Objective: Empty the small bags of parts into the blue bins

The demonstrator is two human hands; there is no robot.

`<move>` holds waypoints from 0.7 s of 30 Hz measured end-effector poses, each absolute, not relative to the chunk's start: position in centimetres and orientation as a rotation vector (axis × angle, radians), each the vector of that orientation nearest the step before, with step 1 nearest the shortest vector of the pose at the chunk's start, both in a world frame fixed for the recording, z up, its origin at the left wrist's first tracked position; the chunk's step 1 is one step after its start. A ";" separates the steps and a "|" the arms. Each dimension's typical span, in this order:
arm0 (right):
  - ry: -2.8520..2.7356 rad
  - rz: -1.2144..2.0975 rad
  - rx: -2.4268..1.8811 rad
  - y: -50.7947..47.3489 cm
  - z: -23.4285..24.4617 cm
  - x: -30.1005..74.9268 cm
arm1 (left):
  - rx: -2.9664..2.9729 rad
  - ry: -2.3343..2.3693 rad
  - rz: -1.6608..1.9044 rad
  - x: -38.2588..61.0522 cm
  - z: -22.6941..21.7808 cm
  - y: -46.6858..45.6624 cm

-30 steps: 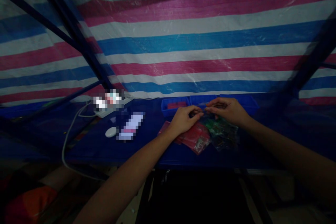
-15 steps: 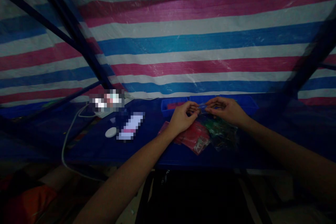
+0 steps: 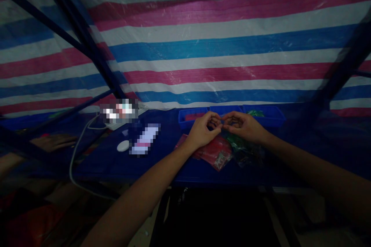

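Note:
My left hand is closed in a pinch above the front of the blue bins. Opposite it, my right hand pinches too, and the two sets of fingertips meet. Whatever sits between them is too small and dark to make out. Under my left hand lie red plastic bags with a shiny clear corner. Beside these, below my right hand, is a dark clear bag with green in it. Behind my hands stands a row of blue bins; green pieces show in the right one, reddish ones in the left.
On the left of the blue table are a blurred-out phone, a round white object and a white cable. A striped sheet hangs behind. Another person's hand rests at far left.
My right hand has moved left until its fingertips meet my left hand's, hiding the clear bluish item between them. Green pieces in the right bin now show. Another person's hand has appeared at far left.

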State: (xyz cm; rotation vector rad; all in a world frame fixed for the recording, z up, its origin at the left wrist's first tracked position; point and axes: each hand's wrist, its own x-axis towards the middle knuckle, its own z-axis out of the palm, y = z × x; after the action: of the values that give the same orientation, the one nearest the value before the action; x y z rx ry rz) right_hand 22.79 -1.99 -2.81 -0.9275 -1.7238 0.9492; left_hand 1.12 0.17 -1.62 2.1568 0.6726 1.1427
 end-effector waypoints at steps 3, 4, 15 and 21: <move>-1.705 0.956 -0.920 -1.9 -2.7 23.0 | 2.131 0.655 1.150 1.2 -1.7 0.4; -1.698 0.949 -0.927 -1.9 -2.6 23.0 | 2.117 0.652 1.150 1.2 -1.8 0.4; -1.654 0.836 -0.966 -2.2 -1.9 23.1 | 1.904 0.630 1.106 1.3 -2.7 1.2; -1.598 0.881 -0.961 -2.1 -1.8 23.3 | 1.810 0.620 1.189 1.2 -2.9 1.6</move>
State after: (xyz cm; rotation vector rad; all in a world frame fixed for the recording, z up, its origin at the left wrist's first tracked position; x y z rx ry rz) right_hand 23.26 -2.14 -1.79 -0.9613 -1.5977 0.8811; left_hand 1.23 1.62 -2.91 1.8105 0.6197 1.1889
